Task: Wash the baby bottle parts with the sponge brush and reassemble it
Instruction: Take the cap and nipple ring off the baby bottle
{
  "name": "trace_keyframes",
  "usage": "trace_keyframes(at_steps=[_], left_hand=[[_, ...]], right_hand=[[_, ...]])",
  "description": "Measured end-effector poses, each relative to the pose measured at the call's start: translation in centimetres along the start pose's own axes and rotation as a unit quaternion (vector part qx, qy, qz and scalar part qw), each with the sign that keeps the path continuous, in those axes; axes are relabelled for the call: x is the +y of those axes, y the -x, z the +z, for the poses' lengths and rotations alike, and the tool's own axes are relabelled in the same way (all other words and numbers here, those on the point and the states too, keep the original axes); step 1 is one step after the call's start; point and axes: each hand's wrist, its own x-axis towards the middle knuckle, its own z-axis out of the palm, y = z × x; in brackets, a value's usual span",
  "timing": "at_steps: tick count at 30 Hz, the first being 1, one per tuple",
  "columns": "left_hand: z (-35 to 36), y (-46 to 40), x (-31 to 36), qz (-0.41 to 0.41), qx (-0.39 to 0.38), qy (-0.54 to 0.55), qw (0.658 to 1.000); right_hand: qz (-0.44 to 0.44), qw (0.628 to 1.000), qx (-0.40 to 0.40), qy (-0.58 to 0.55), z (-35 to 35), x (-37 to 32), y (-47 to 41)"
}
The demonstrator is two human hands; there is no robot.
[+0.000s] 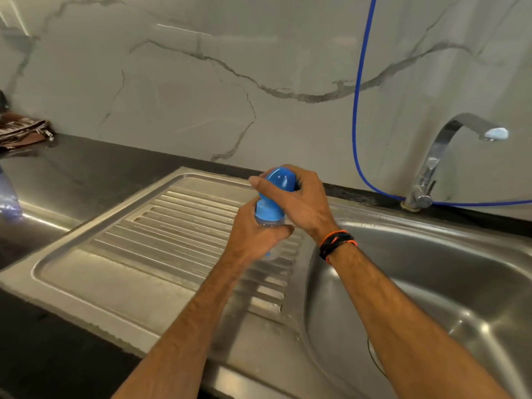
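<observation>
- Bottle (270, 223) held upright over the ribbed drainboard (161, 234), near its right end, just left of the sink bowl (431, 283).
- Left hand (253, 237) wraps the clear body from below; fingers curled tight round it, thumb across the front. Most of the body hidden by the hand.
- Right hand (296, 203) grips the blue cap (280, 180) from above and the right, fingers curled over it, index finger stretched across the front.
- Blue collar (267, 210) shows between the two hands.
- Right wrist carries a black-and-orange band (336, 243).
- Faucet (443, 151) at the back right, spout arched toward the right over the bowl; no water visible.
- Blue hose (358, 110) hangs down the marble wall (201, 82) and runs right behind the faucet base.
- Dark counter (72, 168) left of the drainboard; brown striped cloth (23, 131) at the far left, well apart from the hands.
- Bluish object at the left frame edge, too blurred to identify.
</observation>
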Motion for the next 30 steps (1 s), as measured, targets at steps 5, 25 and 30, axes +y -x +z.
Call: trace_keyframes(at_steps=[5, 25, 30], left_hand=[[-2.1, -1.0, -1.8, -0.020, 0.034, -0.075, 0.996], [-4.5, -2.7, -4.7, -0.051, 0.058, -0.147, 0.986], [-4.2, -2.5, -4.1, -0.048, 0.065, -0.135, 0.988]], right_hand=[[0.024, 0.997, 0.079, -0.014, -0.3, 0.0, -1.0], [0.119, 0.940, -0.080, 0.311, 1.6, 5.5, 2.2], [0.011, 0.983, 0.036, 0.180, 1.4, 2.6, 1.3]])
